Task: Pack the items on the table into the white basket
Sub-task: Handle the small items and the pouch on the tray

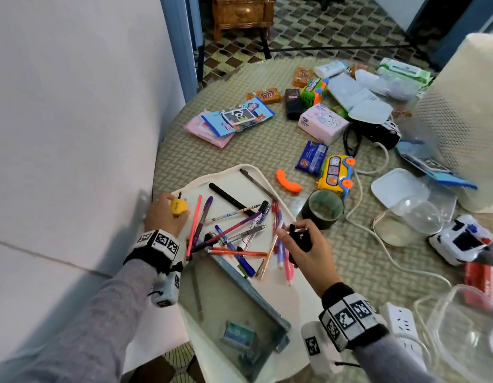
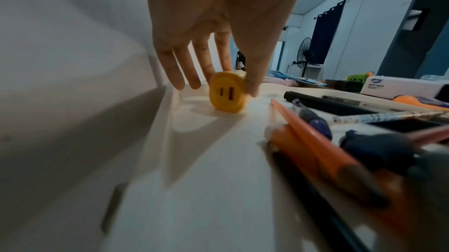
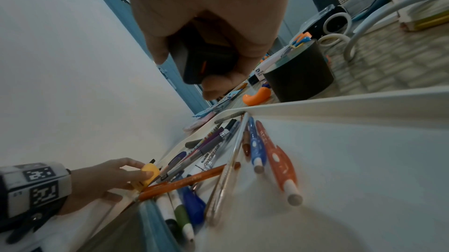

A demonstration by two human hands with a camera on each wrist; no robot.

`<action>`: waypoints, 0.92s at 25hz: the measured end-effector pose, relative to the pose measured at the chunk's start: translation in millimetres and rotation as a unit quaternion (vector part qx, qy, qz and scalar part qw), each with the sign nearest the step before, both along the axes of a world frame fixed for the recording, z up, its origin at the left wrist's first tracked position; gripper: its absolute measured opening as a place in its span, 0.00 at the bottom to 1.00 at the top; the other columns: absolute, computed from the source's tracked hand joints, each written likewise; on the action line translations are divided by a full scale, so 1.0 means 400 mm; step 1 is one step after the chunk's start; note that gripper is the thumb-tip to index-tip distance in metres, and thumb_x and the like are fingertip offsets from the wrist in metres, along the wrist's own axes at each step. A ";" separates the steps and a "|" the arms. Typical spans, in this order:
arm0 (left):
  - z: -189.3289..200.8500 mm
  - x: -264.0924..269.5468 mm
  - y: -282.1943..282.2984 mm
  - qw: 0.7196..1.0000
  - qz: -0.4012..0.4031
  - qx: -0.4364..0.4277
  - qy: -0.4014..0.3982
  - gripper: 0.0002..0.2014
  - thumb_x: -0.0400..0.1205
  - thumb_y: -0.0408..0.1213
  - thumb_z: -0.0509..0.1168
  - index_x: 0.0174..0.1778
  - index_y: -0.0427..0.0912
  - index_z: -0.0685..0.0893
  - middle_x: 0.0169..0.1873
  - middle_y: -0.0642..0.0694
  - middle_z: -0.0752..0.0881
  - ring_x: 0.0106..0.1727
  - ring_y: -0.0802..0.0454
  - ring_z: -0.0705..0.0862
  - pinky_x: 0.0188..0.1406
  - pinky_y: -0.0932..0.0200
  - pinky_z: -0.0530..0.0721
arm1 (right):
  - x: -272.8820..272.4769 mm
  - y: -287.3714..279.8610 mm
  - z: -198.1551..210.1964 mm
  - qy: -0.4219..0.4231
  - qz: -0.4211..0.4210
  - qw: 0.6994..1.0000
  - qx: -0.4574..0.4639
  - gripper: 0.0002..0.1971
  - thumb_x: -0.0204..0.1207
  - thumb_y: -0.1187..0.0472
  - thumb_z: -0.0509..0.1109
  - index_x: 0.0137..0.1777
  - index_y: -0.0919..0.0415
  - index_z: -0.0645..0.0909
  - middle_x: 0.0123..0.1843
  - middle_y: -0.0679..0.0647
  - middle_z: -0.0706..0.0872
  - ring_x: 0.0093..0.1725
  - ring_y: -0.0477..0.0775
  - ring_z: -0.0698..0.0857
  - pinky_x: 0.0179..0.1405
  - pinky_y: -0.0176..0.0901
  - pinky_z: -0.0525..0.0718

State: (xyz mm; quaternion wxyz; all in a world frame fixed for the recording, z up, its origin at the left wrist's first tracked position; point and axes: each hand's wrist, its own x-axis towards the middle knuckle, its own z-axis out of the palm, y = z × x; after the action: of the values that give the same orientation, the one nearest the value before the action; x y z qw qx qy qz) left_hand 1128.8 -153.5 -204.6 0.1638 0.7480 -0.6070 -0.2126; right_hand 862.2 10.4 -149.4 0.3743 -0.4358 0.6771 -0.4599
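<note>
The left hand (image 1: 163, 214) pinches a small yellow sharpener (image 1: 178, 207); the right hand (image 1: 306, 248) grasps a black block (image 1: 300, 240). Loose pens (image 1: 234, 230) litter the white tray (image 1: 251, 170).

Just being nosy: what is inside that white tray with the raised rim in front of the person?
In the white tray lie loose pens, and the left hand pinches a small yellow piece there. A clear case covers its near end.
</note>
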 end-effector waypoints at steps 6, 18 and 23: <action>0.050 -0.036 0.038 0.994 0.046 -0.028 0.090 0.23 0.71 0.30 0.73 0.59 0.36 0.73 0.53 0.32 0.83 0.52 0.37 0.81 0.50 0.49 0.76 | -0.028 0.022 -0.026 0.007 -0.006 1.000 -0.012 0.14 0.72 0.46 0.74 0.50 0.50 0.74 0.43 0.53 0.84 0.40 0.50 0.83 0.43 0.55 0.85; 0.182 -0.347 0.309 0.961 -0.185 -0.053 0.200 0.33 0.69 0.57 0.66 0.68 0.44 0.76 0.54 0.43 0.77 0.50 0.49 0.76 0.50 0.56 0.75 | -0.156 0.193 0.023 0.087 -0.135 0.986 -0.034 0.13 0.65 0.49 0.81 0.45 0.52 0.84 0.37 0.42 0.88 0.38 0.33 0.83 0.36 0.22 0.76; 0.214 -0.528 0.456 0.922 -0.268 -0.060 0.273 0.25 0.70 0.49 0.74 0.62 0.52 0.77 0.45 0.48 0.79 0.42 0.50 0.80 0.41 0.65 0.76 | -0.285 0.346 0.051 0.068 -0.181 0.979 -0.063 0.12 0.67 0.53 0.81 0.47 0.53 0.85 0.36 0.39 0.87 0.39 0.35 0.85 0.40 0.27 0.80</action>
State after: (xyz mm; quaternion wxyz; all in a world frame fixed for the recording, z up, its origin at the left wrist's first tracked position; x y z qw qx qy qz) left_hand 917.4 28.8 -118.9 0.3047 0.4588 -0.7281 -0.4082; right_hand 748.2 148.8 -128.8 0.2092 -0.3590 0.7385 -0.5310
